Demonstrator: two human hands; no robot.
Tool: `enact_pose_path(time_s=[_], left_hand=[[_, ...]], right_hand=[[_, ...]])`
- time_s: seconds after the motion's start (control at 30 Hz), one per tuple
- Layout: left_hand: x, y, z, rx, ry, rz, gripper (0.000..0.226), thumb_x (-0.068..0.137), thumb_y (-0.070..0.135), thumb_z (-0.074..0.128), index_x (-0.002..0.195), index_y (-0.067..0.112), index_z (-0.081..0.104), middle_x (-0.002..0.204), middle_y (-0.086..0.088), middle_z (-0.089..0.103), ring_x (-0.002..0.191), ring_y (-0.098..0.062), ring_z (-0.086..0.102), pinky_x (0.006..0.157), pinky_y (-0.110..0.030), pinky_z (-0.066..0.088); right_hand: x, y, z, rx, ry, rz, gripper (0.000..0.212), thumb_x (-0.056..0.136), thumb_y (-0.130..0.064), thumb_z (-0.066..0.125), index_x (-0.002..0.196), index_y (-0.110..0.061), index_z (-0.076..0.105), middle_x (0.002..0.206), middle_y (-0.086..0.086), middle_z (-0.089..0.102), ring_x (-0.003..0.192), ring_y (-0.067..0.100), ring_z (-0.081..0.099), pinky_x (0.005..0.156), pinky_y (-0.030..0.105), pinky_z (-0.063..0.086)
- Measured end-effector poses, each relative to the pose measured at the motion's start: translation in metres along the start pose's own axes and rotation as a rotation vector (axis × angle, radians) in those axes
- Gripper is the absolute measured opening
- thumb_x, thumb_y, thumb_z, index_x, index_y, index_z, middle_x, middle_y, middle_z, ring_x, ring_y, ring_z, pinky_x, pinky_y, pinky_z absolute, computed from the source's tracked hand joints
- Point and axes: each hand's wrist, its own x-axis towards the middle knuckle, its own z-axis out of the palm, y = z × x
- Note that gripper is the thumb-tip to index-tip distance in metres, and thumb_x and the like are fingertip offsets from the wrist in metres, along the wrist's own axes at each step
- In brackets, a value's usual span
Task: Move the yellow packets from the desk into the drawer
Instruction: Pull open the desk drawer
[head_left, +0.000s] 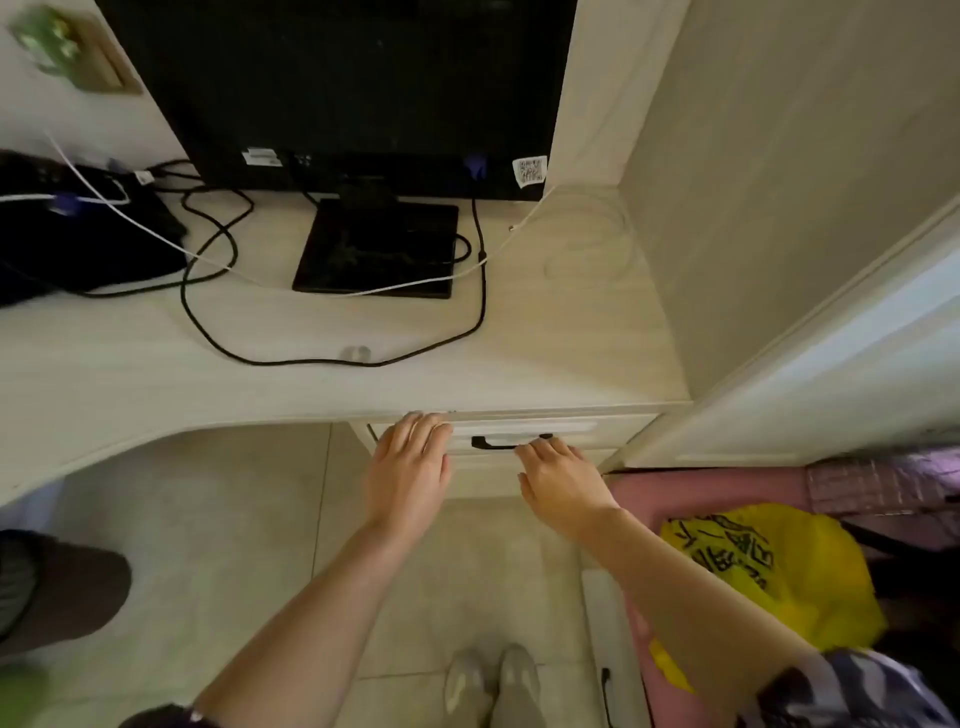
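Observation:
The drawer (608, 434) sits just under the front edge of the pale wooden desk (311, 384), its front nearly flush with the desk edge. It has a black handle (491, 443). My left hand (410, 462) lies flat against the left part of the drawer front, fingers straight. My right hand (561, 480) reaches to the right end of the handle, and its fingertips touch it. Neither hand holds anything. No yellow packet shows on the desk top, and the drawer's inside is hidden.
A black monitor (337, 88) on its square base (379, 249) stands at the back of the desk, with black and white cables (208, 338) looping in front. A dark bag (78, 234) lies at the left. A yellow plastic bag (769, 566) rests on a pink seat (701, 488) at my right.

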Motion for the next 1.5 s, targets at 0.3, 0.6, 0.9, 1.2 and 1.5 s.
enact_pose_path(time_s=[0.3, 0.6, 0.9, 1.2, 1.5], left_hand=[[-0.004, -0.007, 0.050, -0.053, -0.046, -0.059, 0.032, 0.081, 0.015, 0.064, 0.112, 0.012, 0.065, 0.118, -0.003, 0.065, 0.114, -0.024, 0.055, 0.095, -0.039, 0.047], [-0.003, -0.003, 0.068, -0.078, -0.127, -0.071, 0.043, 0.087, 0.022, 0.041, 0.125, 0.011, 0.059, 0.130, -0.003, 0.060, 0.125, -0.024, 0.052, 0.104, -0.039, 0.038], [-0.005, -0.002, 0.075, -0.093, -0.180, -0.069, 0.049, 0.083, 0.010, 0.064, 0.131, 0.009, 0.055, 0.137, -0.007, 0.053, 0.130, -0.029, 0.046, 0.108, -0.048, 0.036], [-0.024, 0.009, 0.076, -0.074, -0.195, -0.198, 0.037, 0.086, 0.017, 0.064, 0.122, 0.013, 0.060, 0.126, -0.006, 0.061, 0.122, -0.029, 0.053, 0.106, -0.048, 0.037], [-0.089, 0.037, 0.058, -0.060, -0.120, -0.244, 0.034, 0.080, 0.017, 0.071, 0.114, 0.015, 0.065, 0.117, -0.003, 0.065, 0.113, -0.028, 0.058, 0.099, -0.045, 0.041]], right_hand=[[0.067, 0.003, 0.047, 0.052, -0.278, 0.024, 0.056, 0.096, -0.027, 0.044, 0.146, -0.008, 0.028, 0.149, 0.011, 0.035, 0.139, 0.031, 0.030, 0.112, 0.039, 0.029], [0.068, 0.002, 0.064, 0.028, -0.316, 0.064, 0.060, 0.083, -0.006, 0.049, 0.141, -0.008, 0.033, 0.142, 0.011, 0.040, 0.124, 0.038, 0.041, 0.106, 0.041, 0.036], [0.044, 0.003, 0.070, -0.073, -0.337, -0.029, 0.062, 0.083, -0.005, 0.050, 0.141, -0.008, 0.031, 0.141, 0.013, 0.040, 0.120, 0.040, 0.045, 0.101, 0.043, 0.040], [0.012, -0.003, 0.080, -0.069, -0.339, -0.053, 0.063, 0.084, -0.004, 0.049, 0.143, -0.011, 0.030, 0.142, 0.011, 0.040, 0.121, 0.039, 0.045, 0.101, 0.044, 0.041], [-0.053, -0.013, 0.096, -0.030, -0.370, -0.115, 0.070, 0.083, -0.003, 0.048, 0.148, -0.013, 0.023, 0.145, 0.009, 0.038, 0.124, 0.036, 0.042, 0.107, 0.045, 0.035]])
